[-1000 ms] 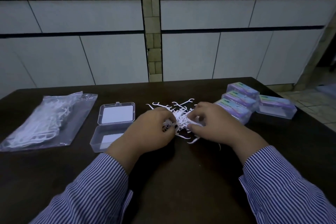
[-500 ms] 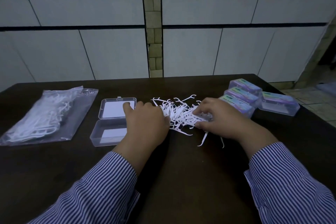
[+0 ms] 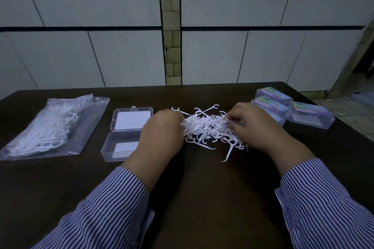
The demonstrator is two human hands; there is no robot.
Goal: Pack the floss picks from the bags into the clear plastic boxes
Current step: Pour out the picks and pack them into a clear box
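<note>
A loose pile of white floss picks lies on the dark table between my hands. My left hand sits at the pile's left edge with its fingers curled down into the picks; the fingertips are hidden. My right hand is on the pile's right side, thumb and fingers pinching a bunch of picks. An open clear plastic box with its lid laid back stands just left of my left hand, partly covered by it. A clear bag of floss picks lies at the far left.
Three closed clear boxes with purple labels stand at the right: one at the back, one in front of it, one further right. The table's right edge runs close behind them. White cabinet doors face the table.
My left hand has come back from the open box to the pile's left edge and curled into the picks. My right hand has stayed on the pile's right side.
</note>
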